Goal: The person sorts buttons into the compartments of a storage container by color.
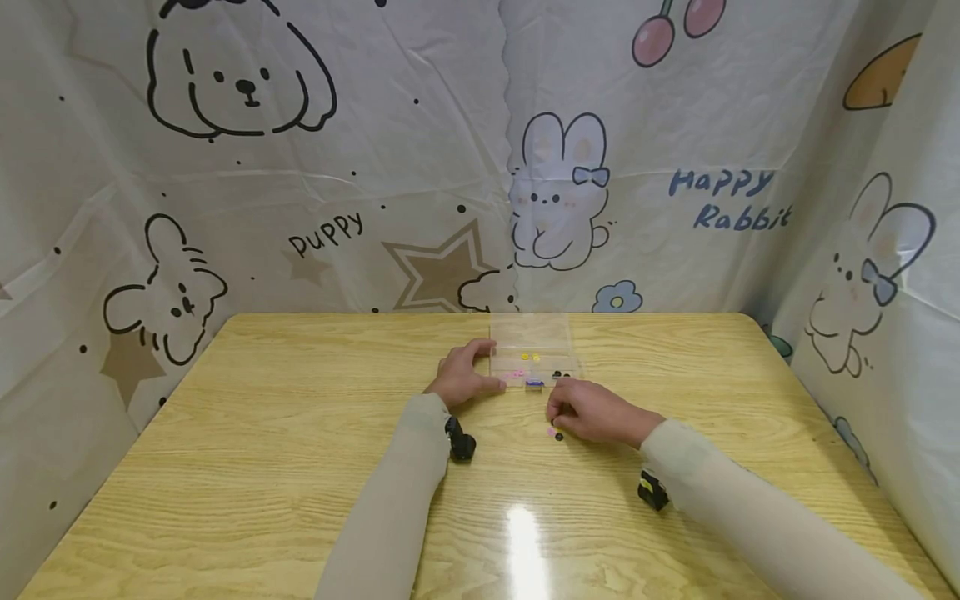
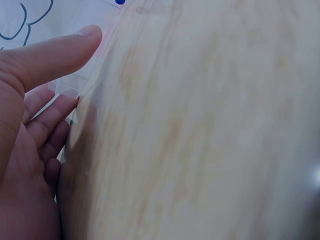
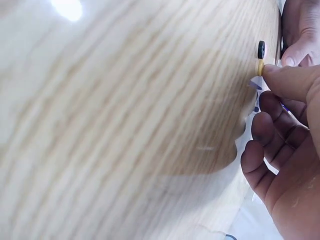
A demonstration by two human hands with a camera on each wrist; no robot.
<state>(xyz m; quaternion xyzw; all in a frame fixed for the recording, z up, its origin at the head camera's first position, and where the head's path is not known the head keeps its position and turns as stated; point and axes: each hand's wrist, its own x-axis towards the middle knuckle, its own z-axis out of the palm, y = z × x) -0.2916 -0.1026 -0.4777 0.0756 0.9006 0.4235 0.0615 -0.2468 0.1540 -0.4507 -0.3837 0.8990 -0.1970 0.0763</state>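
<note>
My left hand (image 1: 468, 375) holds the left end of a clear plastic box (image 1: 531, 332), thumb at its front corner and fingers behind, as the left wrist view also shows. Yellow buttons (image 1: 530, 357), pink buttons (image 1: 517, 373) and black buttons (image 1: 557, 374) lie in separate compartments. Just in front of the box, my right hand (image 1: 600, 412) reaches down to the table. Its thumb tip presses a small yellow button (image 3: 260, 67), the index finger mostly hidden behind. Beside it are a black button (image 3: 261, 50) and a pink button (image 1: 551, 432).
The box stands near the back of a wood-grain table (image 1: 300, 467), its lid raised toward the printed curtain (image 1: 420, 167). A small blue-and-clear piece (image 1: 533, 385) shows at the box's front. Black wrist cameras (image 1: 461, 442) hang below both sleeves.
</note>
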